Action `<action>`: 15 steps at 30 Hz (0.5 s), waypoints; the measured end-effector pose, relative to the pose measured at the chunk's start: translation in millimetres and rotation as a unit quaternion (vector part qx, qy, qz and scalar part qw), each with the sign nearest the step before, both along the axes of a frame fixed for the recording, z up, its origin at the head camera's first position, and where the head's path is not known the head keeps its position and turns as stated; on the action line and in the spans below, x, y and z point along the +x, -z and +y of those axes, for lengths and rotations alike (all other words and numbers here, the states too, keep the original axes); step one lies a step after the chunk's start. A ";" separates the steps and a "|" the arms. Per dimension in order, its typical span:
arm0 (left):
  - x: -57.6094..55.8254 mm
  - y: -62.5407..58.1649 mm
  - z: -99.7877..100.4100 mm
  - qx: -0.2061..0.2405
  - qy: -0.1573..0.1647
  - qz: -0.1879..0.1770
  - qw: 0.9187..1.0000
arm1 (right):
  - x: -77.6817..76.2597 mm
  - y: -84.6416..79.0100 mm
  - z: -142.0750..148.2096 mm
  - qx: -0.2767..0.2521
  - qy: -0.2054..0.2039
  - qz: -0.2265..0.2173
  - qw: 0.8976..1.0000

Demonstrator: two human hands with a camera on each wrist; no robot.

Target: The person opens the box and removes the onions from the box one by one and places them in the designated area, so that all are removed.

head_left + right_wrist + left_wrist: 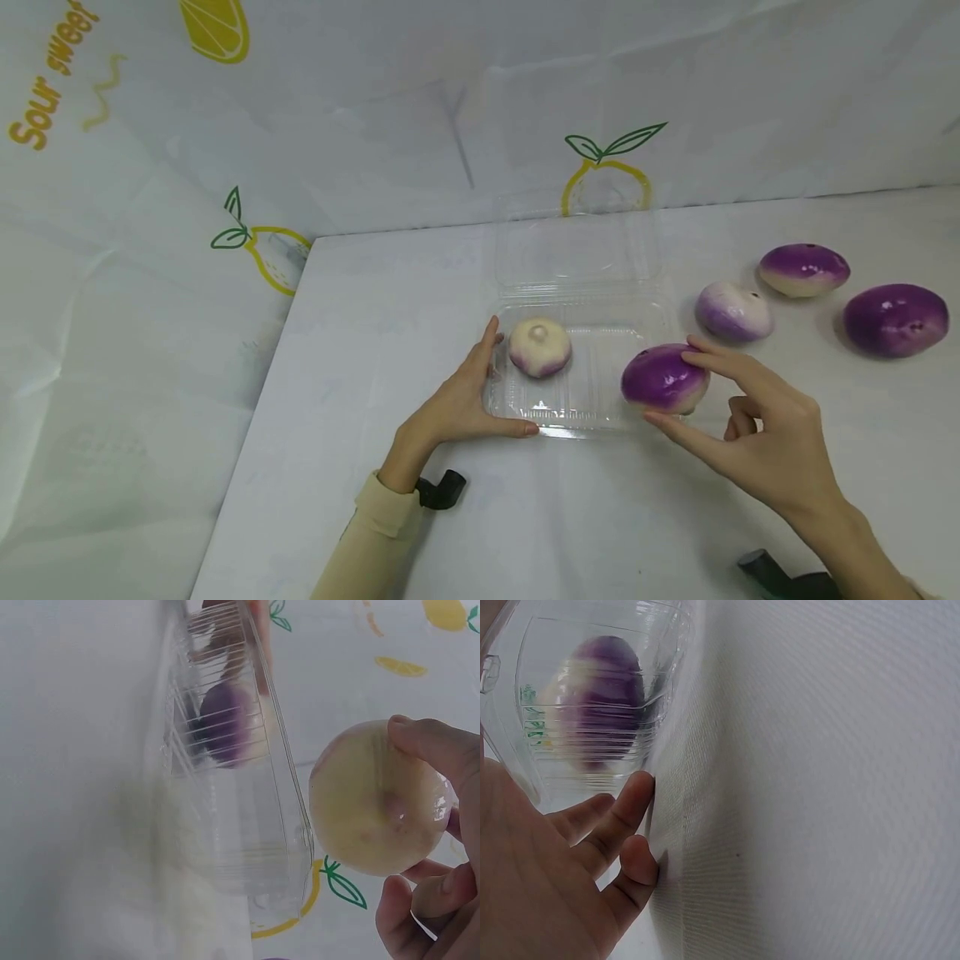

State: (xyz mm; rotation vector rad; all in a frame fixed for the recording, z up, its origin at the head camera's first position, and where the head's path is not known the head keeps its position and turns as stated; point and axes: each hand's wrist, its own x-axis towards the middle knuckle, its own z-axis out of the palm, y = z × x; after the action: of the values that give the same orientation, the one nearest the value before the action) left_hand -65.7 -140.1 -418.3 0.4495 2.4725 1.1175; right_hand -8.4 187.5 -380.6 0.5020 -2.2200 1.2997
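In the head view a clear plastic clamshell box (592, 375) lies with its lid (573, 250) folded back. One cream turnip (538, 348) with a purple lower side sits in its left half. My left hand (461, 408) spans the front left corner, straight fingers along the side and thumb at the front rim. Over the box's right end, my right hand (757, 425) pinches a glossy purple-and-cream turnip (663, 379) between thumb and fingertips. The right wrist view shows this turnip's pale side (375, 802), raised beside the box wall.
Right of the box lie a pale lilac turnip (733, 312), a purple-and-cream one (804, 270) and a deep purple one (896, 321). A white cloth with lemon prints (420, 117) hangs behind the white table (352, 333). Black straps with camera mounts (442, 490) sit at the wrists.
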 end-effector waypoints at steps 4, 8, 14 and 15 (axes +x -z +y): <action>-0.3 1.1 -0.5 -0.003 0.000 0.002 1.000 | 2.5 1.1 9.8 -0.001 0.008 0.004 1.000; -0.2 1.4 -1.0 -0.003 -0.001 0.003 1.000 | 4.3 -0.2 15.7 -0.004 0.015 0.013 1.000; 0.1 1.5 -1.0 -0.001 -0.003 -0.003 1.000 | 7.3 -4.2 21.9 -0.019 0.025 0.016 0.999; 0.1 1.6 -0.9 -0.002 -0.004 -0.004 1.000 | 7.6 -4.6 23.0 -0.024 0.026 0.016 0.999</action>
State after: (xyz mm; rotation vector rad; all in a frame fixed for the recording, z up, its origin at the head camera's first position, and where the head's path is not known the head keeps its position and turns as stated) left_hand -65.6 -141.0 -419.9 0.4347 2.4703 1.1158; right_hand -0.8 210.5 -375.9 0.4412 -2.1562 1.3050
